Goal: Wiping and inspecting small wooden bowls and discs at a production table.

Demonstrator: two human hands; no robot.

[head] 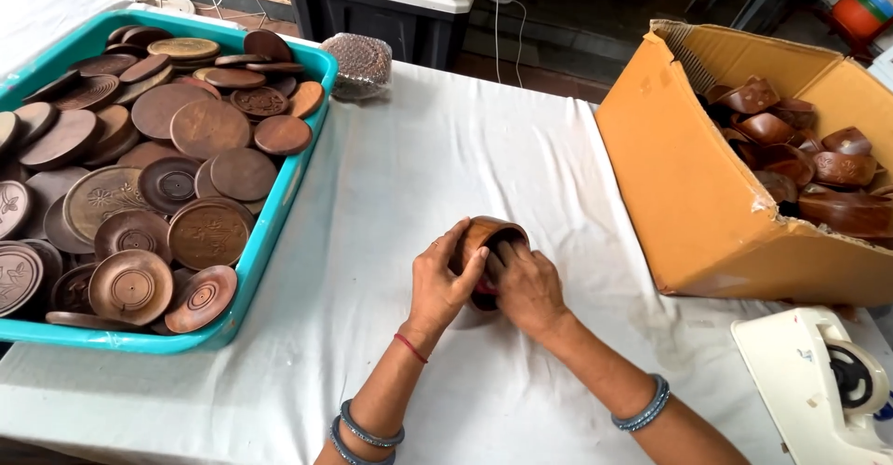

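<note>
Both hands close on a brown wooden cup [491, 239] at mid desk [446, 167]: the left hand [445, 284] wraps its near side, fingers pressed to the rim, and the right hand [526, 288] clasps the other side. Well apart left, a teal tray [279, 206] holds wooden discs [206, 128]. Right stands a cardboard box [688, 177] of wooden pieces [791, 149], with a tape dispenser [823, 381] near it.

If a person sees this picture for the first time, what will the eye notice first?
Probably the two hands at the centre of the white table: the left hand and right hand both clasp a small brown wooden bowl. Next comes the turquoise tub at the left, heaped with round wooden lids, and the cardboard box at the right, full of wooden bowls.
</note>
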